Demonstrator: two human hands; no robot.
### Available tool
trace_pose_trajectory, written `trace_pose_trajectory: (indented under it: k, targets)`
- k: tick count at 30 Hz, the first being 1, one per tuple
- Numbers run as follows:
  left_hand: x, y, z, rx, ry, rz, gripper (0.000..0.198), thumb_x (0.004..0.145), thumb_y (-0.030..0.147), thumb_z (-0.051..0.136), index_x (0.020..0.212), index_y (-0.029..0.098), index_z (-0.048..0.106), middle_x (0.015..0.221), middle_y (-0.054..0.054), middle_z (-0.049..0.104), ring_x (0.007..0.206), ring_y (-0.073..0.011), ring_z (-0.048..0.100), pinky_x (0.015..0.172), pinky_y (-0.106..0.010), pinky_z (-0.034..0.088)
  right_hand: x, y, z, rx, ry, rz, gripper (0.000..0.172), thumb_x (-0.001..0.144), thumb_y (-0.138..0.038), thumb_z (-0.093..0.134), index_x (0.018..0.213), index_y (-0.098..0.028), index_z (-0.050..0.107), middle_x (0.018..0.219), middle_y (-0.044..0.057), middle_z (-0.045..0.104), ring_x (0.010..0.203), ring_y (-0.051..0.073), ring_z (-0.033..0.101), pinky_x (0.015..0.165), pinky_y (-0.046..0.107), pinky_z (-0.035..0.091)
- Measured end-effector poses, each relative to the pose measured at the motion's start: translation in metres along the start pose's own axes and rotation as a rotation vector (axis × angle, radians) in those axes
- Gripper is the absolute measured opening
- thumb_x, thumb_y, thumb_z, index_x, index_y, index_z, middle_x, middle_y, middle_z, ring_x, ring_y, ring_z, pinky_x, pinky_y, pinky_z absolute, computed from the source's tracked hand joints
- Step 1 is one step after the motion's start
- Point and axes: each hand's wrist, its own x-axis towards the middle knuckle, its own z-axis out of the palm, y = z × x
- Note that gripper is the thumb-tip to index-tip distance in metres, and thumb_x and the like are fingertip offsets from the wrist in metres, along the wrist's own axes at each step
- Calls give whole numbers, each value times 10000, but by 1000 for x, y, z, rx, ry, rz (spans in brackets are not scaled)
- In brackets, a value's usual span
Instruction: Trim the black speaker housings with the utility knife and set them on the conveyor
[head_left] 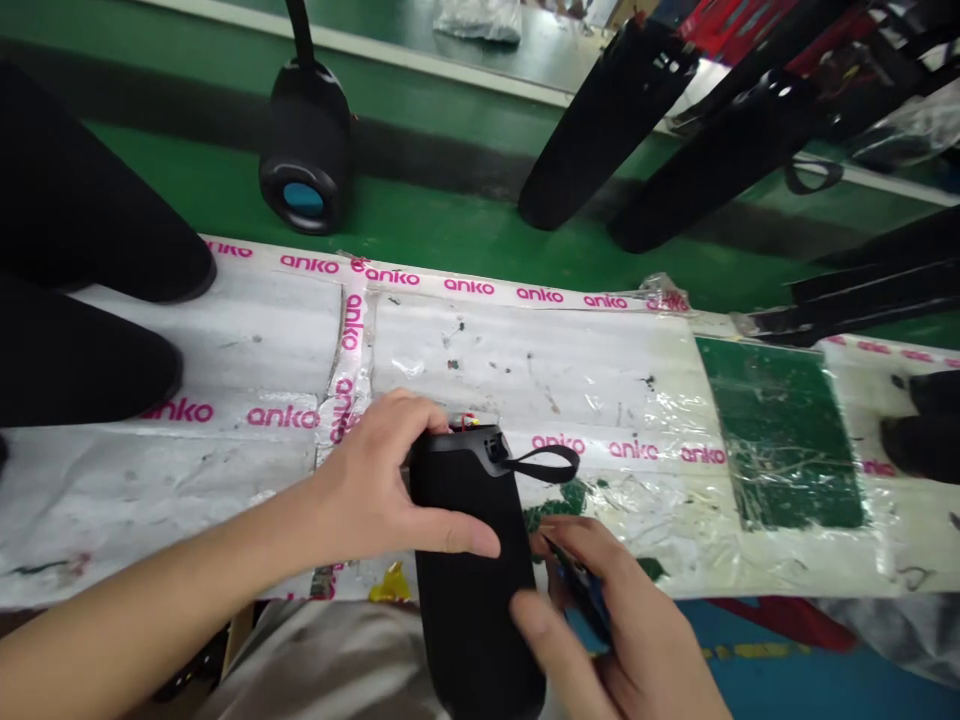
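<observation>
A black cylindrical portable speaker stands tilted at the table's front edge, its lower end over my lap. My left hand is closed round its upper part, with the thumb across the front. Small red and yellow wires stick out at the top end, and a black strap loop hangs off the upper right corner. In my right hand is a dark, bluish hand tool, partly covered by the fingers; its exact kind is unclear. The right thumb is at the speaker's right side.
The work surface has a whitish cover with pink-lettered tape. Large black cylinders lie at left. Behind, a speaker with a blue end and other black cylinders rest on the green surface. A green patch shows at right.
</observation>
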Motion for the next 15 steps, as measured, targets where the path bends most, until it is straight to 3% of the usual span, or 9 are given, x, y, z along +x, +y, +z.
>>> trace_pose_trajectory:
  k: [2, 4, 8, 11, 15]
  targets:
    - [-2, 4, 6, 40, 65, -54, 772, 550, 845, 848, 874, 204, 565, 847, -19, 529, 789, -217, 498, 711, -359, 450, 1, 1, 4, 51, -16, 77, 650, 826, -613, 794, 1331, -275, 561, 1195, 130, 726, 934, 284, 759, 630, 295, 615]
    - [-3, 7, 6, 15, 56, -62, 791, 510, 839, 870, 871, 199, 576, 844, -27, 545, 813, -236, 512, 744, -385, 464, 4, 2, 5, 187, -44, 254, 778, 690, -683, 865, 1275, -262, 572, 1171, 115, 728, 934, 282, 747, 678, 305, 613]
    - [0, 1, -2, -100, -111, 110, 717, 638, 615, 950, 1120, 200, 618, 1045, -66, 639, 1026, -279, 555, 884, -411, 494, 10, 10, 3, 686, 13, 636, 702, 708, -663, 861, 1213, -246, 607, 1219, 96, 716, 1067, 255, 699, 861, 298, 580]
    - [6, -11, -2, -85, -167, 165, 661, 719, 500, 945, 1182, 200, 581, 1177, -89, 626, 1182, -292, 531, 1021, -440, 473, 11, 26, 3, 859, 58, 659, 676, 688, -628, 893, 1174, -235, 633, 1181, 92, 722, 1079, 248, 685, 893, 298, 564]
    - [10, -17, 7, -221, -207, 149, 585, 783, 480, 904, 1171, 208, 561, 1187, -93, 591, 1182, -281, 552, 1034, -444, 480, 14, 36, 7, 916, 74, 632, 691, 650, -682, 891, 1128, -240, 660, 1106, 63, 714, 1009, 218, 672, 866, 280, 543]
